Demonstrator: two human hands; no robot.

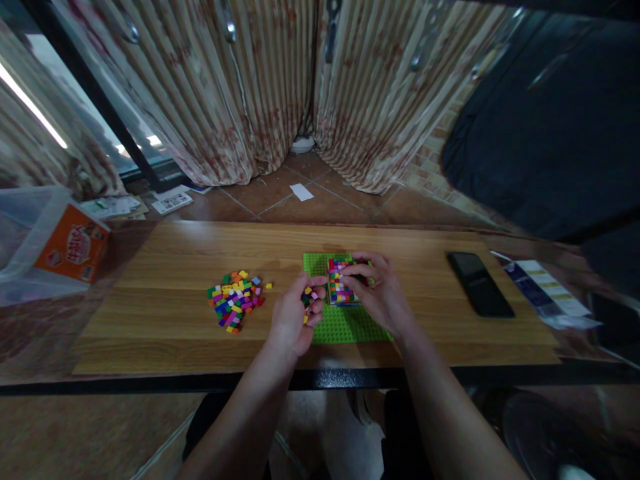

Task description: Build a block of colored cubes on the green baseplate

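Several small toy bricks [307, 297] lie in the curled fingers of my left hand [293, 310], beside the left edge of a green studded baseplate [337, 327]. On that plate stands a low block built of many-coloured bricks [336, 283]. Over its top reaches my right hand [383, 290], thumb and forefinger brought together at the studs. Whatever sits between those fingertips is too small to make out. A loose pile of coloured bricks [235, 300] lies to the left of my left hand, with a single yellow brick [269, 285] just apart from it.
A black phone [480, 283] lies at the right of the wooden table [170, 267]. Printed papers [547, 290] are beyond the table's right end. At the left stands a clear plastic bin [30, 240] with an orange label. Curtains [270, 87] hang behind.
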